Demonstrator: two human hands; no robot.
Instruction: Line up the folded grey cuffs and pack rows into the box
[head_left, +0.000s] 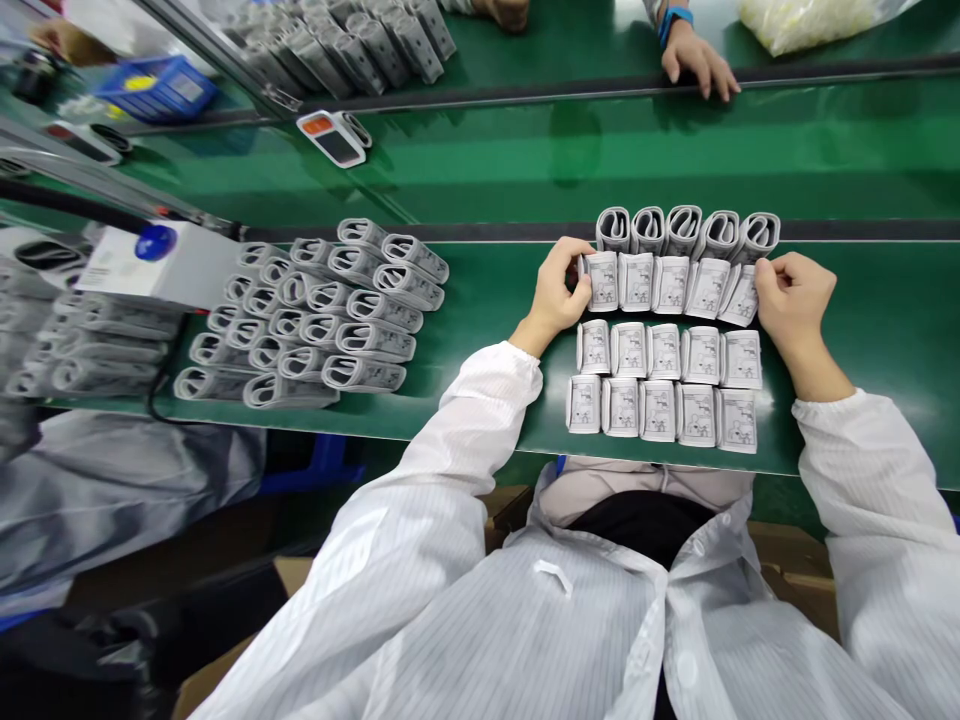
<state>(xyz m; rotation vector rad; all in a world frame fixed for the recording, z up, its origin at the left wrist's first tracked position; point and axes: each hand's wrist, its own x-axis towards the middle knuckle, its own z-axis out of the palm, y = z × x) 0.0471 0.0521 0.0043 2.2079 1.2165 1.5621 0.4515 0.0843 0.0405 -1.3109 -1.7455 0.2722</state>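
Observation:
My left hand (559,288) pinches the left end of a row of rolled grey cuffs (670,284) with printed drawings on their faces. At the row's right end, my right hand (796,305) has its fingers curled in against the last cuff (741,296), which leans. Behind this row stand several more rolled cuffs (684,230), their coiled ends showing. Nearer to me lie two further rows of cuffs, a middle row (664,352) and a front row (658,410), printed faces up. Parts of the fingertips are hidden by the hands.
Stacked rolled cuffs (307,315) lie to the left, beside a white box (161,265). Across the green table (480,340) sit a small monitor with a cuff (334,138), a blue basket (157,88) and more cuffs (345,45). Another person's hand (697,58) rests at the far edge.

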